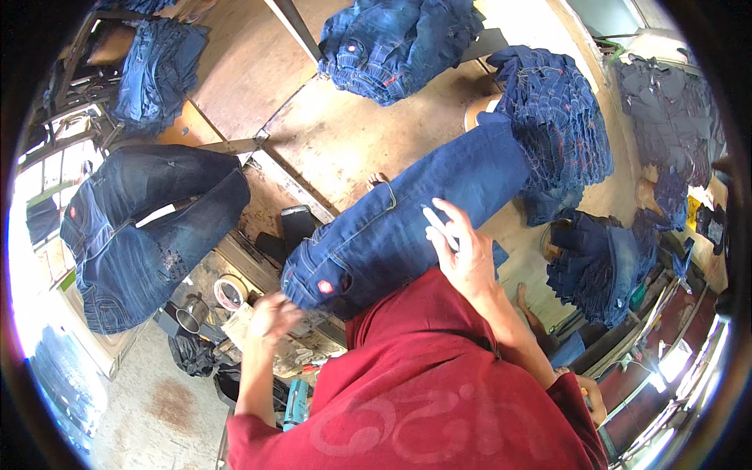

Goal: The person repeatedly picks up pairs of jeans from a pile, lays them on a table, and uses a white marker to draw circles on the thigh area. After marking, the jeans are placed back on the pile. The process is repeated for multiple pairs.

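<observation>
A pair of blue jeans [415,205] lies folded lengthwise across my front, its waistband toward the left and its legs toward the upper right. A small red and white patch [324,287] shows near the waistband. My left hand [274,316] is at the waistband end, smeared by motion, so its fingers and grip cannot be made out. Over the jeans' middle, my right hand [468,257] is closed on a slim white tool [440,229] that points to the upper left. Whether this is a pair of thread snips or something else, I cannot tell.
Dark blue jeans [157,223] hang over a support at left. Beyond are a jeans pile [399,47] and a draped stack [558,125]; another stack [599,266] is at right. A tape roll [230,292] and a metal cup [191,314] sit at lower left.
</observation>
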The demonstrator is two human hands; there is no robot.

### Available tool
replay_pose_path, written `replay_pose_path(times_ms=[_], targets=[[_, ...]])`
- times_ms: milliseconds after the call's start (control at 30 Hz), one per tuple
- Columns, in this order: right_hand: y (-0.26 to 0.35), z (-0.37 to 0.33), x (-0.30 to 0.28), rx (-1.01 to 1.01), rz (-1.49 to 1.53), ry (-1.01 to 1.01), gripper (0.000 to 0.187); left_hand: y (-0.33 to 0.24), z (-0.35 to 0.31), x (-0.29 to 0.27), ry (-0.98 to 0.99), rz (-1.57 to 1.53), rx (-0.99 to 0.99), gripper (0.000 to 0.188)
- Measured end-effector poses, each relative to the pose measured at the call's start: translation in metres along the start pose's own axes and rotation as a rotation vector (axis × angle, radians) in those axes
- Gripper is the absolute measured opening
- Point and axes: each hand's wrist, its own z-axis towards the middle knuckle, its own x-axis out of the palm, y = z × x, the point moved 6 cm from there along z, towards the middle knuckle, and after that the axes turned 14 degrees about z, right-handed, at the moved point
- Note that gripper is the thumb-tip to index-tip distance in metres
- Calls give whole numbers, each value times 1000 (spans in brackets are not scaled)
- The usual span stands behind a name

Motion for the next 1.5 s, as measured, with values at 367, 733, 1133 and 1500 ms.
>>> replay_pose_path(times_ms=[367, 733, 1133, 1500], targets=[[17, -25, 44, -290, -124, 19, 30, -86, 94, 190, 19, 1543, 616, 78], [1, 3, 87, -273, -274, -11, 15, -101, 113, 177, -67, 1519, 1330, 32], [-2, 8, 90, -193, -198, -24, 5, -97, 117, 174, -74, 1509, 1323, 27], [-8, 6, 94, -158, -288, 87, 15, -98, 116, 176, -89, 1501, 1309, 26]])
